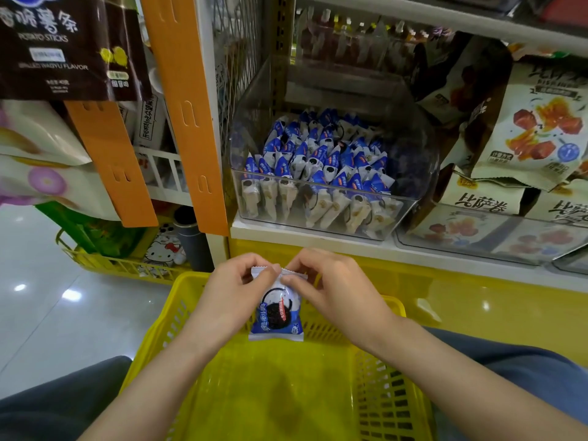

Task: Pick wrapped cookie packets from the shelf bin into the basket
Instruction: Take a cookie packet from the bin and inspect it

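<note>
A blue and white wrapped cookie packet (pixel 276 313) hangs upright over the far end of the yellow basket (pixel 375 393). My left hand (pixel 229 294) pinches the packet's top crimped edge from the left. My right hand (pixel 331 288) pinches the same edge from the right. On the shelf above stands a clear plastic bin (pixel 321 224) holding several more of the same cookie packets (pixel 321 160). The basket's floor below the packet is bare yellow plastic.
Large snack bags (pixel 537 122) lean right of the bin over a clear tray (pixel 496 246). Orange hanging strips (pixel 187 116) and a potato-stick bag (pixel 63 49) hang at the left. A second yellow basket (pixel 105 262) with goods sits on the glossy floor.
</note>
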A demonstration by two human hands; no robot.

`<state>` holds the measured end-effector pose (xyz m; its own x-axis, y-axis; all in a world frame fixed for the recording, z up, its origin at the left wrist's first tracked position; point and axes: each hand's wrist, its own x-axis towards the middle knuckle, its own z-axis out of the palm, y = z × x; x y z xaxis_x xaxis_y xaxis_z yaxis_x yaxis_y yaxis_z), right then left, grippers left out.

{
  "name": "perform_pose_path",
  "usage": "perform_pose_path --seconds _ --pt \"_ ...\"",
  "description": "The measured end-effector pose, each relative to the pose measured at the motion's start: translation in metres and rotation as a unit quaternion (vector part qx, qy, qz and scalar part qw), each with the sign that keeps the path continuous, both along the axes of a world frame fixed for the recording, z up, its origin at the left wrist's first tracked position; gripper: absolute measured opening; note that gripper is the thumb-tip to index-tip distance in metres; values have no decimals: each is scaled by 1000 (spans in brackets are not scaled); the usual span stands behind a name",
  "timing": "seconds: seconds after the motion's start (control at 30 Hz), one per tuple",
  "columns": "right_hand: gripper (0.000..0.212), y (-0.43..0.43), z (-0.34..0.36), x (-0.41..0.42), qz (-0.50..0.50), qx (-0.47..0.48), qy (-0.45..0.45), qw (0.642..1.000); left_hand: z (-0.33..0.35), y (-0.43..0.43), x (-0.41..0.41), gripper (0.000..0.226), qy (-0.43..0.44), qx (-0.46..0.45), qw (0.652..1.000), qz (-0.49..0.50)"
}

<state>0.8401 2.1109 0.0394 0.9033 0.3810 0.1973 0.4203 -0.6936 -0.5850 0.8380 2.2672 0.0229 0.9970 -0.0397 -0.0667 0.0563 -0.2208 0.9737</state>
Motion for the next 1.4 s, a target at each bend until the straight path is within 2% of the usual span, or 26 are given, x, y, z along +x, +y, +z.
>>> perform_pose_path --seconds 0.1,0.23,0.33,0.47,0.57,0.67,0.77,0.83,0.9,0.97,1.0,1.1,1.17,1.27,1.4 --pt "6 0 2 0 -18 -7 -21 1000 2 -2 0 13 -2 -16 1000 0" --pt "10 -8 10 8 -122 91 -7 988 -1 -2 3 20 -18 -4 997 71" --pt "8 -12 16 8 -147 117 -28 982 2 -1 3 16 38 -31 996 81" --pt "8 -7 16 -3 -119 61 -102 986 6 -1 5 42 160 -40 985 48" --pt "7 -5 13 -8 -85 82 -115 986 10 -3 4 56 226 -77 971 23" --pt "10 -2 7 -10 -16 58 -126 990 13 -3 2 45 219 -186 958 13" --pt "8 1 0 -10 22 -11 -151 988 13 0 0 21 143 -210 967 29" --pt "12 3 -2 -9 29 1 -102 994 12 1 0 18 109 -182 975 62" --pt "19 7 -2 -9 4 70 -11 997 10 3 1 19 86 -157 979 96" --pt "23 11 0 -8 -56 146 83 984 11 4 2 20 71 -148 981 106" --pt "23 12 2 -6 -85 186 143 968 11 4 2 21 68 -150 982 95" --pt "17 12 7 0 -103 321 304 891 11 0 1 24 53 -158 985 34" --pt "21 11 9 1 -103 368 315 869 10 -2 0 26 3 -104 994 33" --pt "18 11 8 1 -113 418 295 852 8 -4 -2 32 -104 34 993 54" --pt "18 13 4 1 -115 428 287 849 3 -7 -7 32 -126 72 989 16"
